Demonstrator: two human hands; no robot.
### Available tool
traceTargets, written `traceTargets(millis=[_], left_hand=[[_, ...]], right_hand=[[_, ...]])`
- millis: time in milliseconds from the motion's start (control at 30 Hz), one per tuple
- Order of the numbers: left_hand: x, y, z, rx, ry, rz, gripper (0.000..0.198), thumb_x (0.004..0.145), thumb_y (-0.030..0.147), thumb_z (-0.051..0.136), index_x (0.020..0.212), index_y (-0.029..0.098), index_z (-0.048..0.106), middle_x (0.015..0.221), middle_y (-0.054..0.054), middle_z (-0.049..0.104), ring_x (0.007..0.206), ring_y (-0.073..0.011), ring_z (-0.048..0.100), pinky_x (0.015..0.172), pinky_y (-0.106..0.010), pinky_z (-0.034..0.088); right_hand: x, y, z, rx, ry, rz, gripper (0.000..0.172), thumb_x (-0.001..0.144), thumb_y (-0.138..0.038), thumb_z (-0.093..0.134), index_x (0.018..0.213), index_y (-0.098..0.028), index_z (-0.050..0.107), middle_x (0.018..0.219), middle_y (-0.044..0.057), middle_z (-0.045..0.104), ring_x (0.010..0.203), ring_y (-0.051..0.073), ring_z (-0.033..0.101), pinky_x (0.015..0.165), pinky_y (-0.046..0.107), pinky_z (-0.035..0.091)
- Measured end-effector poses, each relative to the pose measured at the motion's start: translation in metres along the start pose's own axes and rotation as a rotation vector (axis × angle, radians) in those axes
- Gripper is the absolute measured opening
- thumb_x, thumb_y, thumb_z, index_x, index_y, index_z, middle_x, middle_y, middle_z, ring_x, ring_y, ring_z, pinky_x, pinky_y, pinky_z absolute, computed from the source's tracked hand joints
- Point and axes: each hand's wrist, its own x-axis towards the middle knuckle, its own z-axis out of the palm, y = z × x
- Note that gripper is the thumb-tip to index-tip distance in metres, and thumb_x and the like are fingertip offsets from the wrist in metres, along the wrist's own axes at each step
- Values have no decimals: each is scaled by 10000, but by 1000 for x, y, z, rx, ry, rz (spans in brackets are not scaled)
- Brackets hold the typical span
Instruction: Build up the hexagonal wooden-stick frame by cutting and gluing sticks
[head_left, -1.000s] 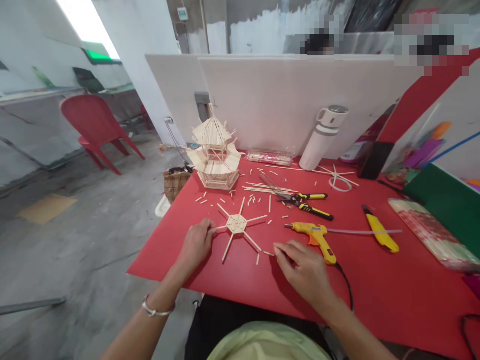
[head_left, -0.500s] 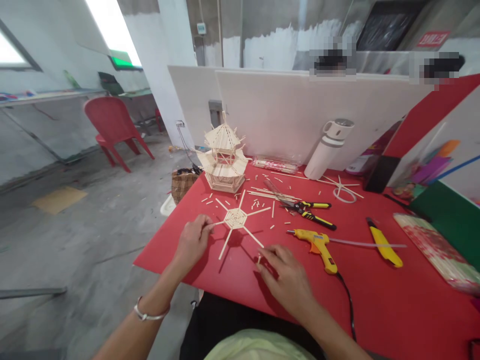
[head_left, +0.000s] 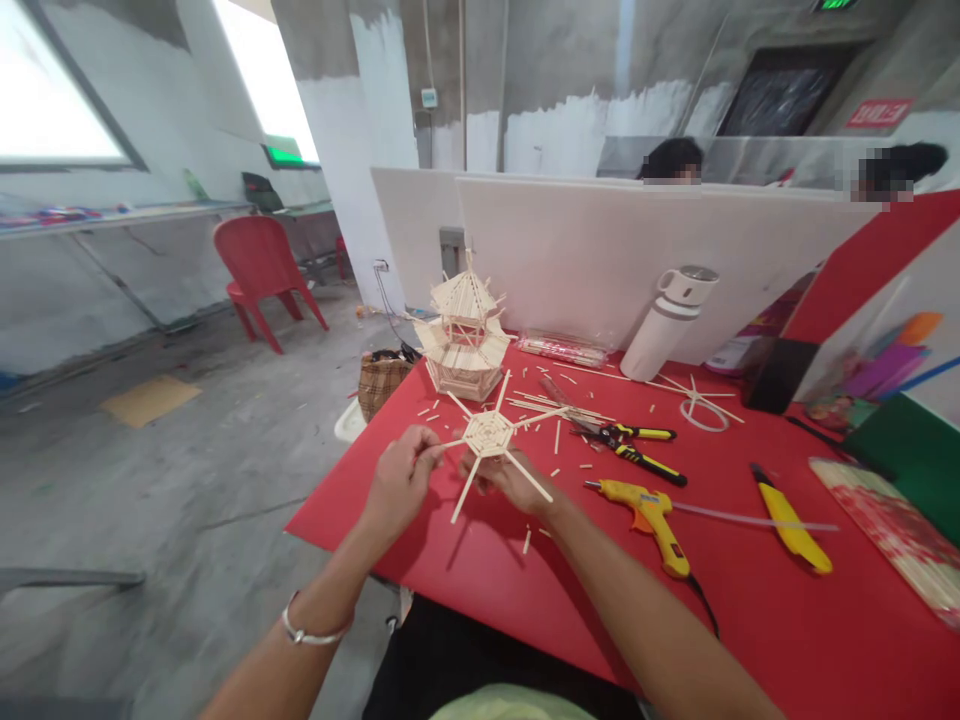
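Note:
A six-spoked web frame of thin wooden sticks [head_left: 489,436] is lifted off the red table [head_left: 750,620]. My left hand [head_left: 401,480] pinches the end of its left spoke. My right hand [head_left: 517,478] is under the frame's middle, fingers curled against it from below. A two-tier stick pagoda model [head_left: 463,335] stands at the table's far left corner. Short stick offcuts [head_left: 529,538] lie scattered on the red surface around both hands.
A yellow glue gun [head_left: 651,510] with a clear glue stick lies right of my hands, then a yellow utility knife [head_left: 791,520]. Yellow-handled pliers [head_left: 634,445] and long sticks lie behind. A white flask [head_left: 667,322], white partition boards and a woven basket [head_left: 381,378] border the table.
The stick frame has been raised from the table. My right hand left the loose offcuts near the glue gun and moved left under the frame. The camera view tilted up.

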Motion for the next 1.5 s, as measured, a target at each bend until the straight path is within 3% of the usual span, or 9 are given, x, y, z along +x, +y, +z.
traceTargets(millis=[100, 233, 433, 533, 700, 867, 1200, 1367, 1500], left_hand=[[1, -11, -2, -15, 19, -22, 149, 907, 315, 459, 798, 222, 500, 696, 6, 612, 663, -164, 577, 669, -290, 417], [1, -30, -6, 4, 42, -70, 136, 899, 310, 475, 800, 221, 499, 695, 10, 609, 648, -160, 567, 650, -283, 403], [2, -43, -6, 6, 71, -86, 150, 894, 325, 474, 792, 220, 507, 704, 4, 611, 658, -163, 563, 658, -289, 403], [3, -36, -4, -11, 59, -78, 153, 886, 328, 477, 782, 220, 509, 685, 7, 615, 637, -160, 563, 645, -286, 406], [2, -26, -3, 0, 38, -54, 150, 889, 322, 475, 785, 219, 509, 682, 7, 623, 650, -165, 579, 659, -292, 410], [-1, -28, -3, 38, 38, -43, 154, 888, 299, 471, 762, 218, 509, 668, 13, 613, 620, -160, 561, 644, -289, 397], [0, -35, 1, -45, 50, -120, 148, 876, 315, 483, 770, 216, 514, 667, 18, 615, 595, -145, 552, 600, -265, 403], [1, -34, 9, -54, 46, -84, 168, 897, 330, 473, 777, 218, 513, 681, 17, 617, 630, -151, 570, 637, -277, 414], [-1, -35, 11, -38, 59, -81, 180, 910, 339, 474, 784, 217, 515, 688, 13, 620, 640, -155, 582, 648, -285, 415]], right_hand=[[-20, 1, -8, 139, -144, 89, 545, 840, -731, 471, 748, -204, 574, 551, -76, 364, 475, 86, 383, 482, 237, 425], [-57, 8, -39, 243, -138, 223, 483, 882, -675, 483, 727, -217, 482, 562, -95, 287, 451, 66, 233, 417, 199, 273], [-79, 17, -66, 363, 170, 358, 483, 758, -681, 657, 739, -207, 564, 527, -99, 304, 464, 71, 242, 434, 211, 250], [-62, 11, -56, 438, 221, 323, 461, 697, -622, 751, 843, -195, 662, 513, -109, 293, 458, 61, 230, 431, 202, 245], [-25, -11, -33, 522, 82, 313, 508, 694, -615, 754, 955, -179, 753, 559, -65, 448, 470, 56, 325, 420, 197, 259], [-13, -18, -20, 499, 106, 351, 443, 577, -500, 869, 837, -156, 763, 670, -3, 644, 521, 70, 474, 444, 199, 323], [-30, 7, -37, 611, 364, 394, 519, 513, -612, 839, 666, -186, 586, 569, -66, 508, 475, 45, 411, 384, 143, 277], [-29, -6, -12, 604, 221, 395, 505, 485, -423, 915, 875, -172, 718, 601, -48, 557, 500, 58, 434, 416, 167, 336], [-22, -11, 9, 604, 185, 326, 443, 544, -451, 888, 860, -186, 729, 625, -51, 544, 528, 60, 421, 433, 177, 328]])
